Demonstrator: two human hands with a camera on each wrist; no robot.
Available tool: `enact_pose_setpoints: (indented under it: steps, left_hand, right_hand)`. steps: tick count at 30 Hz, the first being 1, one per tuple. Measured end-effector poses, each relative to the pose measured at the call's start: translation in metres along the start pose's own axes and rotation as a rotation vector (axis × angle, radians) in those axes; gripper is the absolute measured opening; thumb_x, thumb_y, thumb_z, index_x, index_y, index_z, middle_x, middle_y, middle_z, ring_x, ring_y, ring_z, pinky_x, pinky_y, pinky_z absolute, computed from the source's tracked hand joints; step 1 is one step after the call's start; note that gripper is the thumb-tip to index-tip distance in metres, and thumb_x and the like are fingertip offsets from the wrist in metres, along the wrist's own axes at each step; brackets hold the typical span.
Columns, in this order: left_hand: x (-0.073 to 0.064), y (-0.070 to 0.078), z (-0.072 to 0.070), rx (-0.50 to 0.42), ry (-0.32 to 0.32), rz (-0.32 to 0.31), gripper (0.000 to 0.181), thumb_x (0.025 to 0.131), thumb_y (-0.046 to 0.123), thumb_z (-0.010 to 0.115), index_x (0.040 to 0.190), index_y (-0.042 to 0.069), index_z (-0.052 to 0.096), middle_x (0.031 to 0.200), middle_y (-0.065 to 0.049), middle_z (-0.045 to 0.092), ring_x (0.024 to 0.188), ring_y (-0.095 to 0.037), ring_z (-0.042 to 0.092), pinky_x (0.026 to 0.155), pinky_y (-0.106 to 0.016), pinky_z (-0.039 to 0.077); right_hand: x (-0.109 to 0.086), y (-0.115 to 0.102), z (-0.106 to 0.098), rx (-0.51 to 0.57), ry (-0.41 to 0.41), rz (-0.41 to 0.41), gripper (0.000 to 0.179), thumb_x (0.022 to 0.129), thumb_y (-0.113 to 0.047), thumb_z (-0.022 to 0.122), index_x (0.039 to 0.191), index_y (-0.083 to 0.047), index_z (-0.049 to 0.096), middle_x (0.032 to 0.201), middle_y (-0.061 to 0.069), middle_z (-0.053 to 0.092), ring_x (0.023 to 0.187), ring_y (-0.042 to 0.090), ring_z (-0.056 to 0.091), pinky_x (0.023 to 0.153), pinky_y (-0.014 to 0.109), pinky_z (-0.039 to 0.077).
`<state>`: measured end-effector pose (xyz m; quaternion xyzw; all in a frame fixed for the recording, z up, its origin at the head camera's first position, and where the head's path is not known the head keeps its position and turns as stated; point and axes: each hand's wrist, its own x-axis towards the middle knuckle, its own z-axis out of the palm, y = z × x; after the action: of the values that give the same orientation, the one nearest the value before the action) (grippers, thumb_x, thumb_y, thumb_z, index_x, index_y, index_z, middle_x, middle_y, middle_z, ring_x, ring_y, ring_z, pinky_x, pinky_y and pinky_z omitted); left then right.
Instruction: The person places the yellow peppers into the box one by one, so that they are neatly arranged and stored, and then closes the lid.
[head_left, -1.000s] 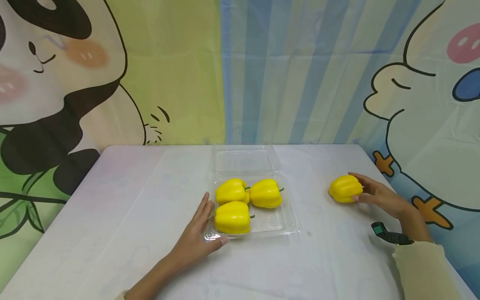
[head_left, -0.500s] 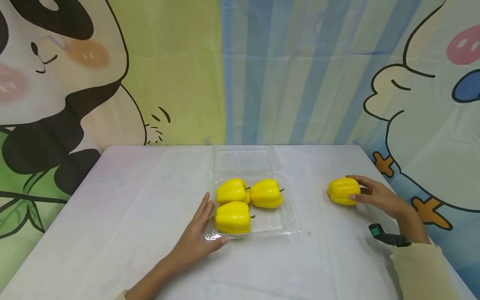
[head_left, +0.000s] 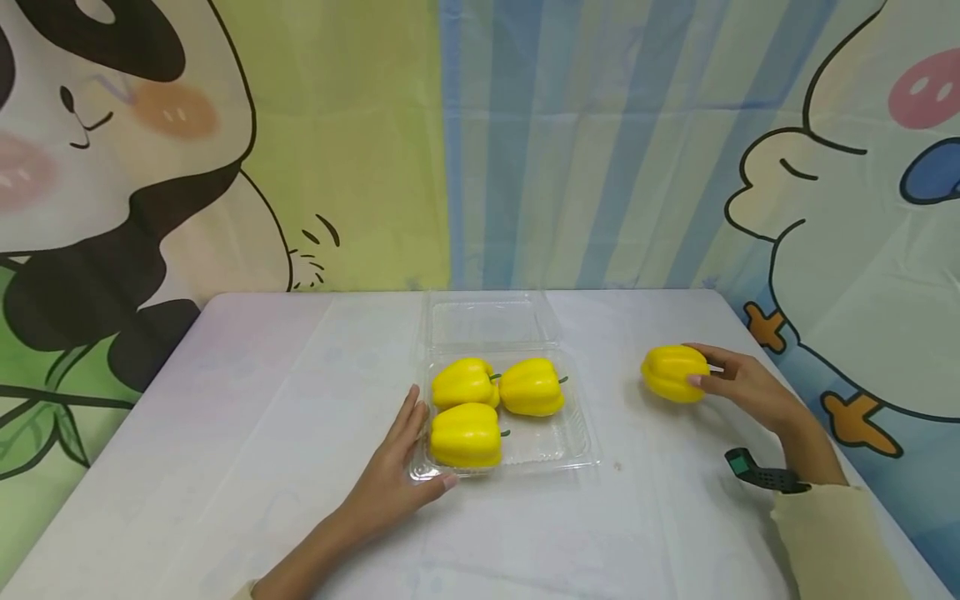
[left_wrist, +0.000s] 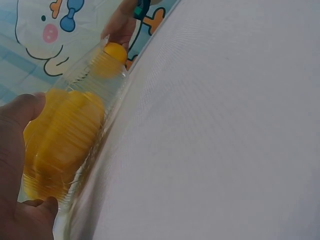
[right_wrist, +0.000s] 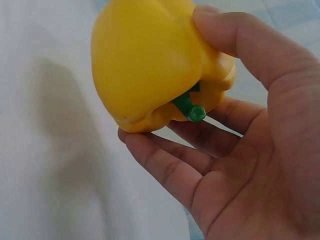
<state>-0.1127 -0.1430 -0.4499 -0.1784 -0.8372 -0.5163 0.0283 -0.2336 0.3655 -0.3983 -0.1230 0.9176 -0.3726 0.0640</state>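
A yellow bell pepper (head_left: 675,374) is gripped between the thumb and fingers of my right hand (head_left: 757,392), at the table's right side. In the right wrist view the held pepper's green stem (right_wrist: 190,107) faces the palm. At the middle of the table lies a clear plastic clamshell box (head_left: 547,450), its lid (head_left: 491,321) folded back. Three more yellow bell peppers sit inside: one back left (head_left: 463,383), one back right (head_left: 531,387), one front left (head_left: 465,436). With straight fingers, my left hand (head_left: 390,479) touches the box's left wall, the thumb along its front edge.
A white cloth (head_left: 225,467) covers the table. Behind it hangs a printed curtain (head_left: 525,142) with cartoon animals. The right wrist wears a dark band (head_left: 768,477).
The right hand has lifted the pepper from the table and carried it a little left toward the box. The left hand and the box have stayed put.
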Motion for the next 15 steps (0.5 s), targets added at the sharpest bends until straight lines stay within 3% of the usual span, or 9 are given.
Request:
enact_pose_setpoints:
  steps: [7,15]
  left_hand:
    - [0.001,-0.001,0.000,-0.003,0.003,-0.004,0.105,0.078,0.038,0.082,0.153,0.000,0.021,0.163,-0.001,-0.001,0.144,-0.022,0.019,0.107,-0.033,0.034]
    - [0.000,-0.001,0.000,-0.008,-0.002,0.002,0.104,0.079,0.036,0.082,0.152,-0.002,0.020,0.163,-0.003,-0.001,0.143,-0.024,0.019,0.107,-0.033,0.033]
  right_hand:
    - [0.001,-0.023,0.006,0.039,0.003,-0.033,0.065,0.094,-0.031,0.067,0.146,-0.003,0.041,0.139,0.019,0.049,0.112,0.036,0.057,0.086,0.022,0.052]
    - [0.003,-0.046,0.016,0.097,-0.044,-0.105,0.060,0.091,-0.023,0.070,0.140,0.001,0.044,0.133,0.020,0.053,0.108,0.037,0.061,0.084,0.026,0.056]
